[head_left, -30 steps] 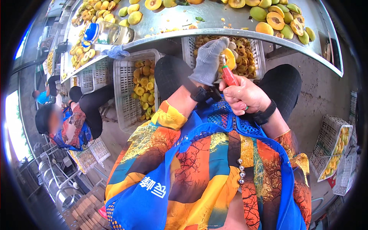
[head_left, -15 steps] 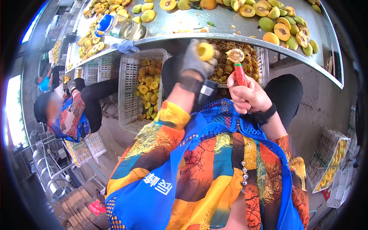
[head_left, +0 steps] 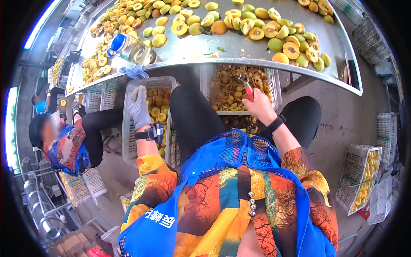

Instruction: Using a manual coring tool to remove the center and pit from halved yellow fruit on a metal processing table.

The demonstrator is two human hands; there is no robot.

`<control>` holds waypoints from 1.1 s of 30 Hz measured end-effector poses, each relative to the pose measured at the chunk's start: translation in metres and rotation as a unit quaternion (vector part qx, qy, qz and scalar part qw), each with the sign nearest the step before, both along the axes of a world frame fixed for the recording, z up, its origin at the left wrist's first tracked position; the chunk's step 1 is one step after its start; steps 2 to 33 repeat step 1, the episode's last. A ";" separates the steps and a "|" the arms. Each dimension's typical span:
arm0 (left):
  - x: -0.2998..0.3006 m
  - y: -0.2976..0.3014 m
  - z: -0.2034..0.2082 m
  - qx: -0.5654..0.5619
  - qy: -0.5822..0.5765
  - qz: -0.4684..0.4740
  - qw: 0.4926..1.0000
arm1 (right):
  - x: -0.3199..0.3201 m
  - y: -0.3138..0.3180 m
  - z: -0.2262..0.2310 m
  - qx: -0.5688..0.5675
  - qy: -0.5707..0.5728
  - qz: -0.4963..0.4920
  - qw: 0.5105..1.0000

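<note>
My right hand [head_left: 259,106], bare, is closed round the red handle of a fruit pitting tool [head_left: 248,91] with a small metal loop at its tip. The loop is over a white crate [head_left: 277,88] of brown pits and scraps [head_left: 227,81] below the table edge. In a grey glove, my left hand [head_left: 138,107] is over the left side of another white crate [head_left: 127,141], which holds yellow, hollowed fruit halves [head_left: 159,107]. Its fingers are stretched out and I see nothing in them.
Cut fruit halves [head_left: 291,49] lie in heaps on the metal table [head_left: 188,49]. A clear jug with a blue lid [head_left: 119,44] and a blue-grey glove [head_left: 135,73] are near its edge. A co-worker [head_left: 68,137] sits at left; a fruit-filled crate [head_left: 357,180] stands at right.
My left hand has moved left from beside the tool to the crate of fruit halves and let go of its hollowed half. The tool has lowered, and the pit piece is off its loop.
</note>
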State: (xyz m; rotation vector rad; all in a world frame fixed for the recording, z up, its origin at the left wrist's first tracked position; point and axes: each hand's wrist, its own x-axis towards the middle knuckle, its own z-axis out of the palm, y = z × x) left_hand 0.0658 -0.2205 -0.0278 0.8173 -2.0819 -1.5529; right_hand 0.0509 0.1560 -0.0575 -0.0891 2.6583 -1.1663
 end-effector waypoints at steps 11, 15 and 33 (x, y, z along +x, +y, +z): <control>-0.001 0.008 0.002 -0.019 0.002 -0.022 1.000 | 0.002 0.000 0.005 -0.007 -0.042 -0.009 0.999; -0.001 0.008 0.002 -0.019 0.002 -0.022 1.000 | 0.002 0.000 0.005 -0.007 -0.042 -0.009 0.999; -0.001 0.008 0.002 -0.019 0.002 -0.022 1.000 | 0.002 0.000 0.005 -0.007 -0.042 -0.009 0.999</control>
